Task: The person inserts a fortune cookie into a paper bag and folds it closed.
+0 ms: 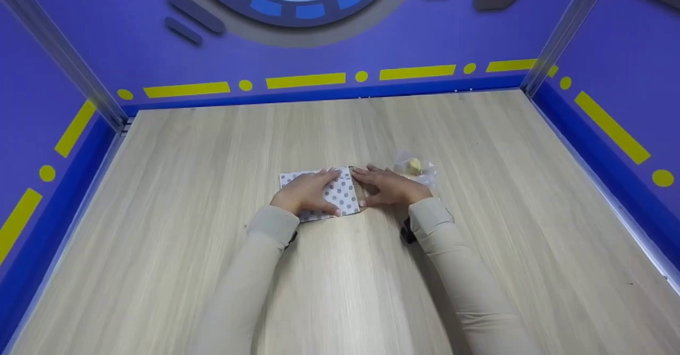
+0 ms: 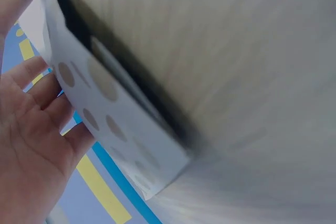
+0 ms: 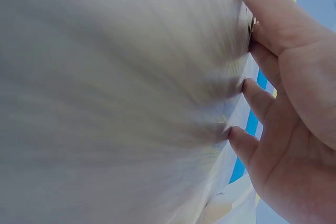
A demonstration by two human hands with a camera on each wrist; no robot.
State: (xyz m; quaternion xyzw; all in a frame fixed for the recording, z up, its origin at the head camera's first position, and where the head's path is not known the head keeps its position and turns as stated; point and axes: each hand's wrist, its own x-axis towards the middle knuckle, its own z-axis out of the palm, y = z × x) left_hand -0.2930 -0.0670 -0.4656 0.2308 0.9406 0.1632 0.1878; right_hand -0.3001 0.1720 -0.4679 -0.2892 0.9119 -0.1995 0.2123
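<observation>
A white paper piece with grey polka dots [image 1: 345, 195], bag-like and folded, lies on the table in front of the person. My left hand [image 1: 308, 191] rests over it, thumb near its front edge and fingers toward its far edge. In the left wrist view, the near side of the dotted paper [image 2: 113, 124] gapes a little, with a pale layer [image 2: 123, 74] showing inside. My right hand [image 1: 393, 187] touches a brown strip [image 1: 361, 191] along the paper's right edge. In the right wrist view, the fingertips [image 3: 251, 88] press down on the tabletop.
Just beyond the right hand lies a clear plastic wrapper [image 1: 427, 173] with a small yellowish lump [image 1: 414, 166] in it. The wood-grain table [image 1: 186, 211] is bounded by blue-purple panels [image 1: 319, 60] at the back and sides.
</observation>
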